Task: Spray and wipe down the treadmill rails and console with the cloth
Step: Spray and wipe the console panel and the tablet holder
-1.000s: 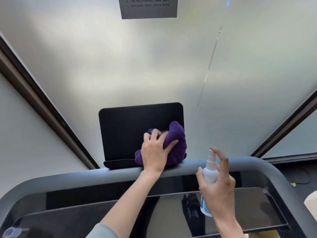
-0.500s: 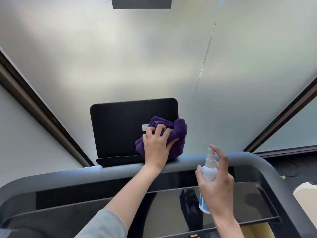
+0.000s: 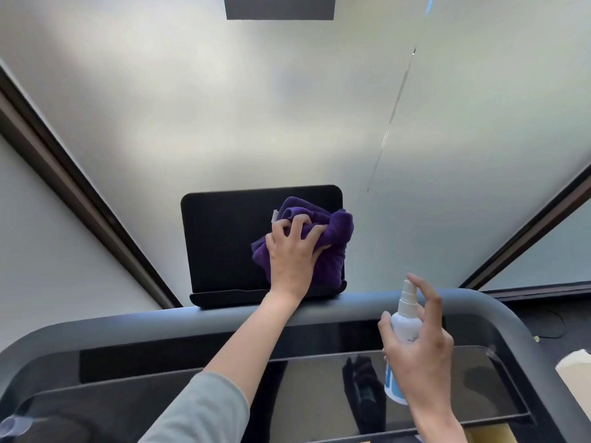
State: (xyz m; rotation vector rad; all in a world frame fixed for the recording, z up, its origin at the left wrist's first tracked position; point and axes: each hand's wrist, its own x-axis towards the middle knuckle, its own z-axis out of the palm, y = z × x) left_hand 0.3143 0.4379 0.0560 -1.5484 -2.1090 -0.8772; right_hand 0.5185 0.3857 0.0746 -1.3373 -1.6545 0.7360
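A black console screen [image 3: 224, 241] stands upright above the grey front rail [image 3: 160, 324] of the treadmill. My left hand [image 3: 292, 254] presses a bunched purple cloth [image 3: 332, 247] against the screen's right half. My right hand [image 3: 419, 353] holds a small white spray bottle [image 3: 403, 327] upright over the glossy black console panel [image 3: 319, 394], index finger raised over the nozzle. The rail curves down along the right side [image 3: 518, 340].
A frosted glass wall [image 3: 287, 107] with dark frames [image 3: 80, 199] rises just behind the treadmill. A grey sign [image 3: 279, 9] hangs at the top. A pale object [image 3: 575, 369] sits at the right edge, and a dark floor with a cable [image 3: 550, 321] lies beyond the rail.
My left hand has slid the purple cloth upward on the screen's right side. My right hand with the bottle has stayed about where it was.
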